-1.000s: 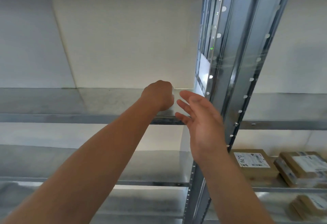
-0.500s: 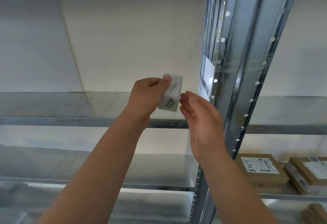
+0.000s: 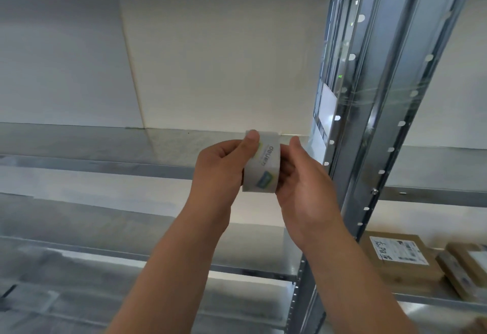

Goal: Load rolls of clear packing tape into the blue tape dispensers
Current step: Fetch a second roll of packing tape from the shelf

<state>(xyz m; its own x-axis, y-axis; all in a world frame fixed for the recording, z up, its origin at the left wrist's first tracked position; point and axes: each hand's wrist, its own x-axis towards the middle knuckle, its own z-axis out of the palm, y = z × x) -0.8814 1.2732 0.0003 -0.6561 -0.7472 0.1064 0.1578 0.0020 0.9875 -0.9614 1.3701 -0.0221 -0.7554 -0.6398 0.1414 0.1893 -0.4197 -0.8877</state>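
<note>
A roll of clear packing tape [image 3: 263, 167] in a white printed wrapper is held edge-on in front of the metal shelf. My left hand [image 3: 224, 165] grips its left side, thumb on the top edge. My right hand [image 3: 303, 183] cups its right side, fingers curled behind the roll. No blue tape dispenser is in view.
A grey metal shelving unit fills the view, with a bare shelf [image 3: 105, 146] behind the hands and more shelves below. An upright post [image 3: 374, 122] stands just right of my hands. Brown cardboard parcels [image 3: 400, 257] with labels lie on a lower shelf at the right.
My left hand lifted the tape roll off the shelf and drew it toward me. My right hand, open before, closed in and now holds the roll's right side.
</note>
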